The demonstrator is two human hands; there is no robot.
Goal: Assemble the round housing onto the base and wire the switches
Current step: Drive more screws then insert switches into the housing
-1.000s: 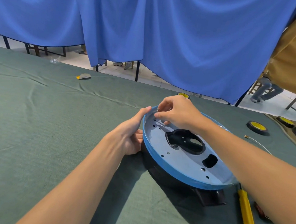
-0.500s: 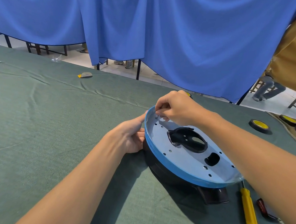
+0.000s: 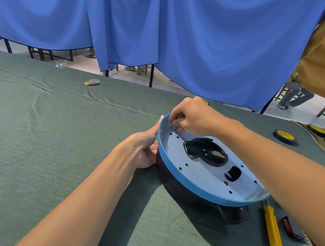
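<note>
Two hands: both are touching one part.
Left hand (image 3: 143, 150): loose fingers are resting on the black base (image 3: 173, 181).
Round housing (image 3: 202, 173): is sitting on the base, mid surface (image 3: 53, 136).
Right hand (image 3: 194, 117): fingers are curling at the far rim; cannot tell what they are pinching.

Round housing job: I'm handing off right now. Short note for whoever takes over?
Left hand: braces the round housing at its left rim, thumb along the edge.
Right hand: fingers curled at the far rim; what they pinch, if anything, is hidden.
Parts: housing sits on the black base; yellow screwdriver lies to its right.
Done: housing placed on base.
Left: the plate's holes look empty, so fastening seems pending; no switches or wires in view.
</note>
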